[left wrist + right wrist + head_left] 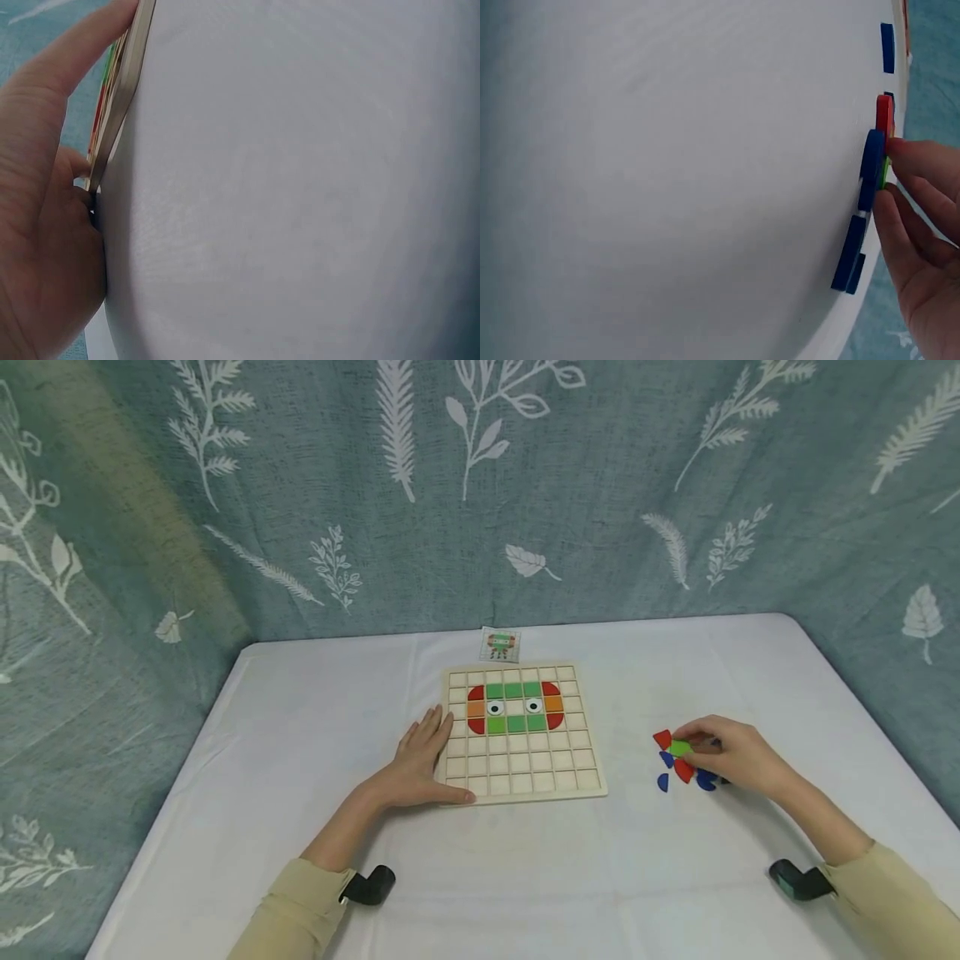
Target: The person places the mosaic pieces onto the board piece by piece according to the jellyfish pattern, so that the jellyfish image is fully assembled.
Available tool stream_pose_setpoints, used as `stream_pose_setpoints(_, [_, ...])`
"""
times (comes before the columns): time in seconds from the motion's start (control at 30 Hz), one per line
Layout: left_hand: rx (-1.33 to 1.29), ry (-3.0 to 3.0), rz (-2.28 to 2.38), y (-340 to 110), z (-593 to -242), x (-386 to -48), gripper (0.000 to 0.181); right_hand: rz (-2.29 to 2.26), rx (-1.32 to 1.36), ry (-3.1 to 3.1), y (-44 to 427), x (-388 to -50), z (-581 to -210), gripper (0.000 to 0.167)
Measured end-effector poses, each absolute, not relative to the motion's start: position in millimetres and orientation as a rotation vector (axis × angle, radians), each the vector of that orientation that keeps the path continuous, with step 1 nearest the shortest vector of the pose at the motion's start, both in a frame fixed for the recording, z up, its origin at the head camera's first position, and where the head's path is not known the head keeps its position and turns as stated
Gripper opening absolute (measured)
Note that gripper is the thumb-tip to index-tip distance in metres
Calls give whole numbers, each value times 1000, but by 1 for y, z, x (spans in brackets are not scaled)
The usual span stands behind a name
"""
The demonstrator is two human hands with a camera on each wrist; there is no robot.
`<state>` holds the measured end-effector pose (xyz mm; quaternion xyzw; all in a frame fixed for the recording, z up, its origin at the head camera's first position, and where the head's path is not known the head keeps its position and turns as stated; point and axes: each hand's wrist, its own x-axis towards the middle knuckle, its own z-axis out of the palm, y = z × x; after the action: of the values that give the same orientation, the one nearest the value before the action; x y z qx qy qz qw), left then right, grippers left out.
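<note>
A wooden grid board (517, 764) lies flat on the table, with red, orange and green tiles and two eye tiles set in its upper cells. My left hand (420, 768) rests spread along the board's left side, thumb on the lower left corner. In the left wrist view the board's edge (124, 97) shows beside that hand. Off to the right, my right hand (738, 756) pinches a green tile (679, 748) between thumb and fingers, over a small pile. Red pieces (683, 770) and blue pieces (706, 779) lie around it, some partly hidden by the hand.
A small picture card (500, 645) showing a coloured figure lies behind the board. White cloth covers the table (525, 877), and a patterned teal curtain (450, 568) hangs behind it. A loose blue half-round piece (663, 782) sits at the pile's near left.
</note>
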<state>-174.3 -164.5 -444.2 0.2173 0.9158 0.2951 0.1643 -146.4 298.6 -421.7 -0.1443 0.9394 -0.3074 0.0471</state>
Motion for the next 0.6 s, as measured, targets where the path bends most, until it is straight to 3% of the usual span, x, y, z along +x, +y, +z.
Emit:
stream_pose_setpoints(0.37, [598, 2601, 829, -164, -439, -173, 126, -931, -505, 2906, 286, -155, -420, 29])
stream_pose_setpoints(0.6, [599, 2596, 832, -165, -437, -173, 126, -1103, -616, 2795, 235, -173, -416, 26])
